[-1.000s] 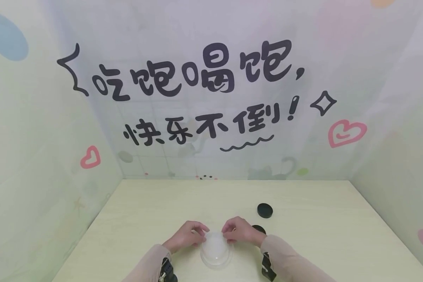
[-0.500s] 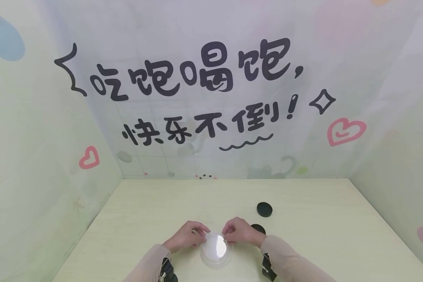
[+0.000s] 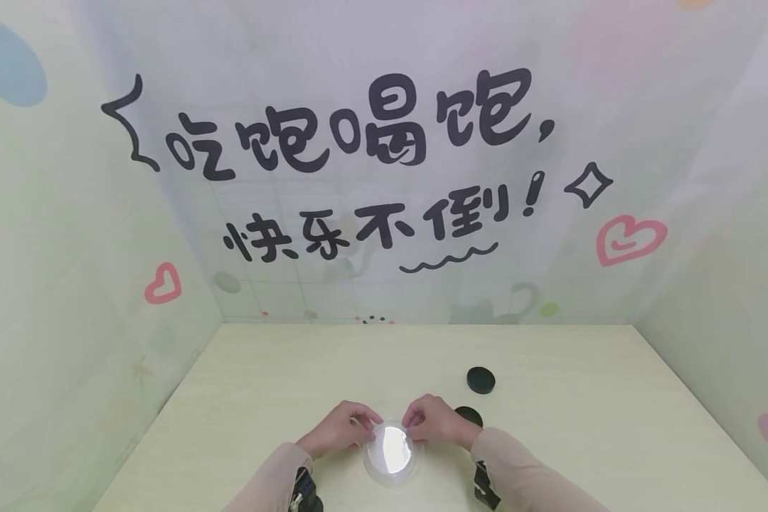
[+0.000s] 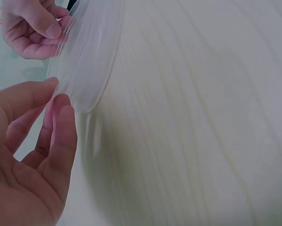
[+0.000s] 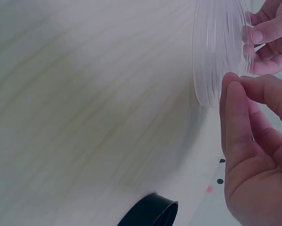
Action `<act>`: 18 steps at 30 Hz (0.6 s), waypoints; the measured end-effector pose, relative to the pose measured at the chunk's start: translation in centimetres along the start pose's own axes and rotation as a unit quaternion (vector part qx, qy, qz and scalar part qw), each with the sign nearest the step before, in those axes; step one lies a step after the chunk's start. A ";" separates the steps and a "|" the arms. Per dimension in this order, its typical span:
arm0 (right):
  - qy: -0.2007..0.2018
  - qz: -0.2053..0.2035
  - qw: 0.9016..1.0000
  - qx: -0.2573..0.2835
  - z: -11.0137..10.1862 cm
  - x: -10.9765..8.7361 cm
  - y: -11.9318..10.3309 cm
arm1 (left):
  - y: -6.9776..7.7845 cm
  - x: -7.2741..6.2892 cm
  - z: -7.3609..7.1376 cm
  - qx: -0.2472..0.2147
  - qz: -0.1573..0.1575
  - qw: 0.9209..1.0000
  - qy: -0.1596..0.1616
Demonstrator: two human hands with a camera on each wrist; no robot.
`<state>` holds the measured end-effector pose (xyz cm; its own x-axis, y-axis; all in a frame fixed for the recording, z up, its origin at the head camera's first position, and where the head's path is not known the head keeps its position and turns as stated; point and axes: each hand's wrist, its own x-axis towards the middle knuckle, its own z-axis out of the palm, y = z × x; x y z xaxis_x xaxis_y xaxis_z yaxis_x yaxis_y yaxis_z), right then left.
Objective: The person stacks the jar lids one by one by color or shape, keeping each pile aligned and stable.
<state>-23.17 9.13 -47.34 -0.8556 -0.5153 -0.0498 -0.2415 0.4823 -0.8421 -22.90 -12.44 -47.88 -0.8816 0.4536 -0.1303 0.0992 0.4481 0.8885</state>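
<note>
Head view. One transparent plastic dish [image 3: 390, 466], round, glare on its surface, at the near middle of the table [image 3: 281, 370], between the two hands. One left hand [image 3: 340, 430], at the dish's far left edge; one right hand [image 3: 435, 419], at its far right edge. One far black lid [image 3: 481, 380], lying apart beyond the right hand. One near black lid [image 3: 469, 414], partly hidden behind the right hand. Likely hazard: an outward swing of the right hand could knock the near black lid, the two being so close.

Left wrist view. Left hand: thumb and forefinger brought together in a narrow pinch on the rim. Dish: thin, several layered edges; whether one piece or a nested stack, cannot be told. Likely hazard: if nested, the layers could separate or slide, should the pinch take only some of them.

Right wrist view. Right hand: thumb and forefinger likewise pinching the rim, opposite the left. Contact of dish with table: cannot be told. Likely hazards: slipping, through fingertip-only hold on smooth plastic; tipping or flexing, through uneven pull, both grips being toward the far side with the near edge unsupported by fingers.
</note>
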 end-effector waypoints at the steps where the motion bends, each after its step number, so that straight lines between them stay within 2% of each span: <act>1: 0.000 -0.001 1.000 -0.004 0.0 0.0 0.0 | 0.0 0.0 0.0 0.001 0.001 1.000 0.000; 18: -0.003 -0.006 0.999 -0.033 0.0 0.2 -0.3 | -0.5 0.3 -0.1 0.018 -0.005 1.000 0.001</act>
<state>-23.23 8.84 -47.10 -0.8499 -0.5252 -0.0423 -0.2824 0.5220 -0.8048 -23.28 -12.56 -48.29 -0.8838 0.4470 -0.1385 0.1065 0.4804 0.8706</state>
